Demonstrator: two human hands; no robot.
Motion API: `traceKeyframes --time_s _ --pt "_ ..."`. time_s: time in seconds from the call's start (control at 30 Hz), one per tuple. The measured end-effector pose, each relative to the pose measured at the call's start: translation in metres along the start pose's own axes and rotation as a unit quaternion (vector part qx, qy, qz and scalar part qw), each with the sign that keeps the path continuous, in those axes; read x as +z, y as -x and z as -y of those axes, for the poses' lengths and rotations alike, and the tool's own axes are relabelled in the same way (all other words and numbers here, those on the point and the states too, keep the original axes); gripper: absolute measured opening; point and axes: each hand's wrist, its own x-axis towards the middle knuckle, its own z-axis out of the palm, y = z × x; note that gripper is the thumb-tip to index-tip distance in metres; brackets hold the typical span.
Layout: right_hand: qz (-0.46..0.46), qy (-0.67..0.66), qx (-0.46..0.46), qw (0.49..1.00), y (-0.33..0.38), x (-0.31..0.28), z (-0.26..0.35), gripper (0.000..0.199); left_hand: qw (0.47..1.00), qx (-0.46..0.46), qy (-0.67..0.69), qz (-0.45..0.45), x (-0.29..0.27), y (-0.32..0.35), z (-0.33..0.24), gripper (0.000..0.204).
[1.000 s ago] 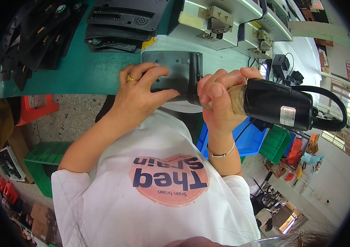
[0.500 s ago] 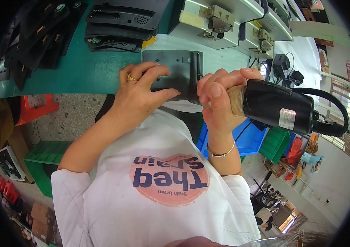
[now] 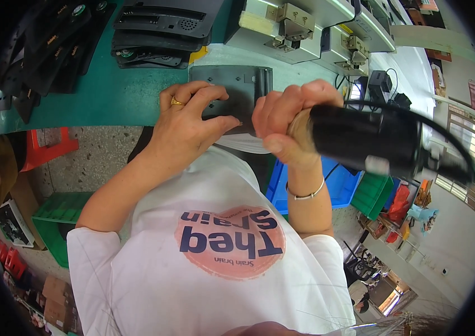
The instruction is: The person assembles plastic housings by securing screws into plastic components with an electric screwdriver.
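A black plastic panel [image 3: 236, 89] with small holes and a raised ridge along its right side lies at the near edge of the table. My left hand [image 3: 195, 106], a ring on one finger, presses on its left part. The fingers are bent over the panel and the thumb lies near its front edge. In my right hand [image 3: 290, 115] is a corded black electric screwdriver [image 3: 366, 137] with tan wrapping at its front end. My fingers close round that wrapped end, over the panel's right side. Its tip is hidden behind the hand, and motion blurs its body.
Stacked black plastic housings [image 3: 162, 28] stand behind the panel, with more dark panels [image 3: 53, 50] at the far left. Light metal boxes with brackets [image 3: 282, 28] stand at the back right. A blue bin [image 3: 327, 190] and green crates [image 3: 64, 224] sit below table height.
My right hand has moved left with the electric screwdriver, further over the panel. My left hand stays in its place on the panel.
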Motion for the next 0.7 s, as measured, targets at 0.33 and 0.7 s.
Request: traceKeyframes --time_s 0.33,0.7 --pt "-0.071 0.157 0.0 0.985 0.004 0.008 0.002 0.063 1.0 0.003 0.008 -0.01 0.001 -0.003 -0.002 0.014" --pt "-0.205 0.161 0.059 0.964 0.005 0.024 0.003 0.033 1.0 0.0 0.025 -0.012 0.004 0.0 -0.001 0.012"
